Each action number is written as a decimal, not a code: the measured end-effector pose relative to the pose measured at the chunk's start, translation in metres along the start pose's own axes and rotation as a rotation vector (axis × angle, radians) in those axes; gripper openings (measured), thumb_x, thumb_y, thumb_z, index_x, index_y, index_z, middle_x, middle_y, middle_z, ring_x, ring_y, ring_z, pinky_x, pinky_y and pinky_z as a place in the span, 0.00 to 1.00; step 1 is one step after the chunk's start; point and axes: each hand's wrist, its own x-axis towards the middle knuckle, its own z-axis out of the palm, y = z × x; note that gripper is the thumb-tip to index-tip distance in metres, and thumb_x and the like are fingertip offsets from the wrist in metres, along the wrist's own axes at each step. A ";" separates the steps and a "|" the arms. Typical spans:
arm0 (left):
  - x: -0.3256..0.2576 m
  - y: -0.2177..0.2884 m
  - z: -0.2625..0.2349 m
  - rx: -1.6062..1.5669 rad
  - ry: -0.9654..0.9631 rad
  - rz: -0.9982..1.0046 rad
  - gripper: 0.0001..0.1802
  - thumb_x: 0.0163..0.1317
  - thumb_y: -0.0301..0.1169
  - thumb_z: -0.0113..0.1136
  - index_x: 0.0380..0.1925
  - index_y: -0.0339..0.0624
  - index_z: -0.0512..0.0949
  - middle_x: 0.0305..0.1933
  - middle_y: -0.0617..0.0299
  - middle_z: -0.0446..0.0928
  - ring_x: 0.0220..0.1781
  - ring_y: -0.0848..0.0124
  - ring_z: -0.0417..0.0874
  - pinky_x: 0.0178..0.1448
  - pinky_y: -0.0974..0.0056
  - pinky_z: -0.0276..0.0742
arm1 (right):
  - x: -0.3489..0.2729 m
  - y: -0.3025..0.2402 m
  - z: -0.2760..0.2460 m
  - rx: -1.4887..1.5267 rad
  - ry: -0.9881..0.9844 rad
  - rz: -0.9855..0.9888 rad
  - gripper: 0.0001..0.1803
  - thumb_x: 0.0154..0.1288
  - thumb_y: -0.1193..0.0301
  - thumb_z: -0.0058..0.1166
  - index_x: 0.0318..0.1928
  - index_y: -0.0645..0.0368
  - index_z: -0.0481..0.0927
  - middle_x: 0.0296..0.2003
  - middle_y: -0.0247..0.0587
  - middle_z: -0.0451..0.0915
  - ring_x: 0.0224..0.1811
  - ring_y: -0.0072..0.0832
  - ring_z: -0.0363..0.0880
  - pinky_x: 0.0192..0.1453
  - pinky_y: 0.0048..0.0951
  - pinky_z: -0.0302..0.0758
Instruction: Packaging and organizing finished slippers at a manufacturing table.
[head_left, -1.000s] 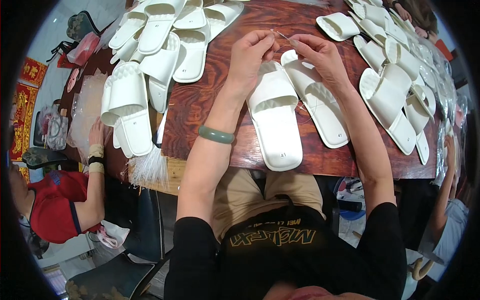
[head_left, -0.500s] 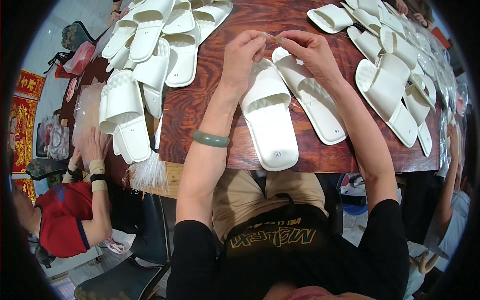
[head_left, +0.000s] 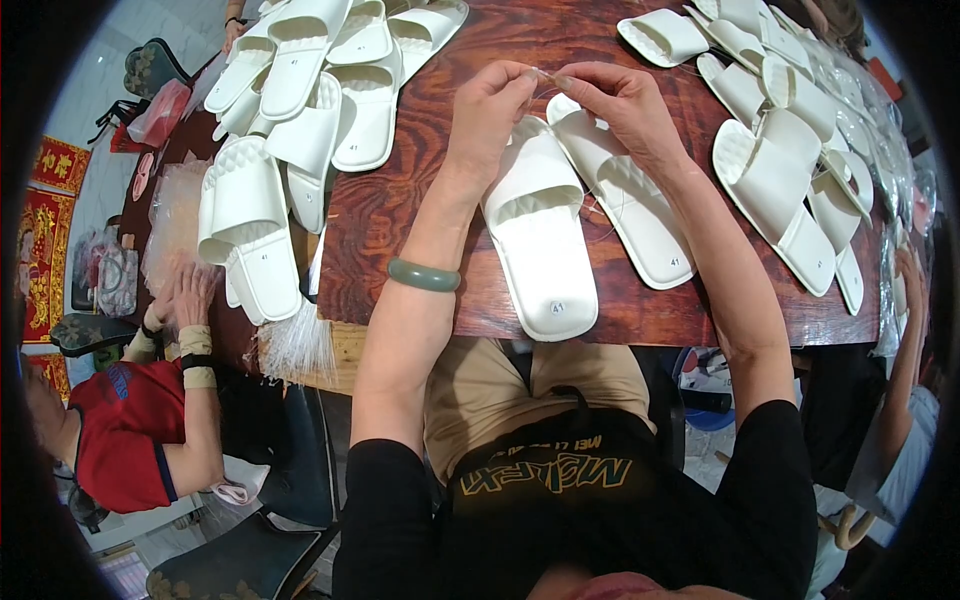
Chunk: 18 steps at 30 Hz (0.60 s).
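Pinched fingertips of the left hand (head_left: pixel 497 110) and right hand (head_left: pixel 620 100) meet on a thin pale thread (head_left: pixel 545 76) above two white foam slippers (head_left: pixel 540 235) on the reddish wooden worktop (head_left: pixel 400 210). Fastening looks unfinished; slipper piles (head_left: pixel 300 110) left and right.

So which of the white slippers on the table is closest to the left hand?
The white slipper lying lengthwise directly under the left hand, heel toward the person. Its partner lies to the right, under the right hand; the rest sit in piles at the table's sides.

2 white slide slippers (head_left: pixel 545 225) flat side by side on wooden table (head_left: pixel 400 215), toes toward the table's near edge
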 end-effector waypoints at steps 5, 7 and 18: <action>0.001 -0.005 -0.002 0.291 0.023 0.128 0.10 0.61 0.30 0.52 0.33 0.34 0.78 0.27 0.67 0.75 0.31 0.81 0.71 0.37 0.74 0.67 | 0.000 0.000 0.003 -0.044 0.029 -0.005 0.11 0.59 0.68 0.58 0.39 0.61 0.83 0.28 0.26 0.79 0.27 0.10 0.70 0.30 0.14 0.67; 0.000 -0.005 0.000 0.306 0.017 0.148 0.11 0.62 0.31 0.52 0.33 0.33 0.77 0.28 0.66 0.76 0.31 0.81 0.71 0.37 0.73 0.68 | 0.001 0.004 0.003 -0.041 0.035 0.000 0.10 0.59 0.68 0.58 0.39 0.61 0.83 0.27 0.26 0.79 0.27 0.10 0.70 0.30 0.14 0.67; -0.002 -0.006 0.006 0.347 -0.001 0.235 0.13 0.66 0.34 0.51 0.31 0.35 0.78 0.21 0.74 0.67 0.24 0.85 0.63 0.27 0.77 0.59 | 0.001 0.009 0.001 -0.107 0.040 -0.116 0.11 0.59 0.68 0.58 0.37 0.62 0.83 0.27 0.28 0.80 0.27 0.11 0.71 0.30 0.15 0.67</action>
